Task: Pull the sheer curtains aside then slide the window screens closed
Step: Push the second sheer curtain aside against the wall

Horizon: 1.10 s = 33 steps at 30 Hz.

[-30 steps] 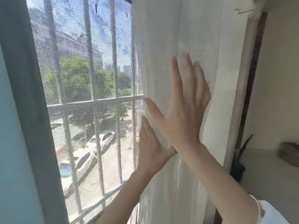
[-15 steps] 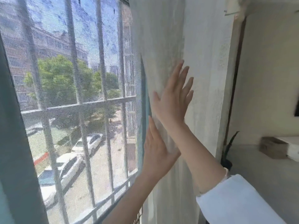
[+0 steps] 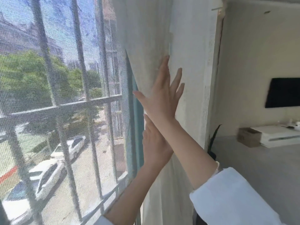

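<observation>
Curtain [image 3: 151, 38], sheer and white, hangs bunched toward the right side of the window, against a rough white pillar [image 3: 194, 62]. Left of it, the mesh screen [image 3: 56, 78] covers the opening, its teal frame edge [image 3: 137, 120] just beside the curtain's edge. Grey bars [image 3: 78, 51] stand outside the mesh; beyond them are trees and parked cars [image 3: 48, 172] on a street below.

Right of the pillar the room opens: beige wall, a dark TV [image 3: 283, 92] mounted on it, a low white cabinet [image 3: 280, 135] with a cardboard box [image 3: 249, 137] beside it, a grey floor, and a dark plant leaf [image 3: 214, 137] at the pillar's foot.

Both hands are flat with fingers apart, gripping nothing. The right hand [image 3: 162, 98] presses palm-first on the curtain, fingertips up. The left hand [image 3: 155, 143] lies below it, against the curtain's edge by the teal frame; forearms cross. A white sleeve [image 3: 230, 197] covers the right arm.
</observation>
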Motion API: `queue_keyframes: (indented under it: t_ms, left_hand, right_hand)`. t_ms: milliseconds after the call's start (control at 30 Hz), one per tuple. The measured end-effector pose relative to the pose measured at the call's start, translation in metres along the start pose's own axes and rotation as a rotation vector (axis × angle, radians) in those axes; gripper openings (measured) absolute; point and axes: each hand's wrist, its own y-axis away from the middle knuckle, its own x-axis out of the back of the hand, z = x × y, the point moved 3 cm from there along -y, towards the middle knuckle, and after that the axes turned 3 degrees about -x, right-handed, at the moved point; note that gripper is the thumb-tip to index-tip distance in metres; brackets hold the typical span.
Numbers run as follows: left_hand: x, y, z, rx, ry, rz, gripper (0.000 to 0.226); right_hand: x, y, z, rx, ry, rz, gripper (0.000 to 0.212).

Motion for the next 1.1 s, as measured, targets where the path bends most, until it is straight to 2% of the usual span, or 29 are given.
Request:
queue_keyframes:
  t_ms: [67,167,233,467,700,767,833,967,1100]
  left_hand:
    - [-0.008,-0.001,-0.001,-0.026,-0.062,0.017,0.082]
    - [-0.019,-0.006,0.000,-0.025,-0.101,0.076,0.092]
    - [-0.026,-0.013,-0.002,-0.006,-0.094,0.154,0.092]
    - [-0.078,-0.061,0.006,0.017,0.061,0.189,0.114]
    - [-0.152,-0.115,0.023,0.013,0.156,0.119,0.114]
    - [-0.169,-0.129,0.023,0.009,0.145,0.122,0.113]
    - [-0.189,-0.142,0.020,-0.011,0.093,0.128,0.112]
    - [-0.221,-0.167,0.005,-0.034,0.071,0.105,0.111]
    - [-0.256,-0.199,-0.021,-0.007,0.000,0.046,0.115]
  right_hand:
    - [0.000,-0.009,0.011,0.023,0.098,0.055,0.079]
    - [0.003,-0.024,0.032,0.065,0.207,0.113,0.029]
    - [0.005,-0.034,0.047,0.083,0.227,0.139,0.020]
    - [0.005,-0.063,0.101,0.125,0.103,0.190,0.010]
    - [-0.002,-0.107,0.167,0.151,-0.064,0.218,0.010]
    - [-0.008,-0.118,0.185,0.134,-0.078,0.223,0.012]
    - [-0.018,-0.129,0.203,0.160,-0.090,0.211,0.023]
    - [-0.040,-0.149,0.249,0.074,-0.039,0.189,0.012]
    - [-0.063,-0.172,0.291,0.056,0.013,0.207,0.021]
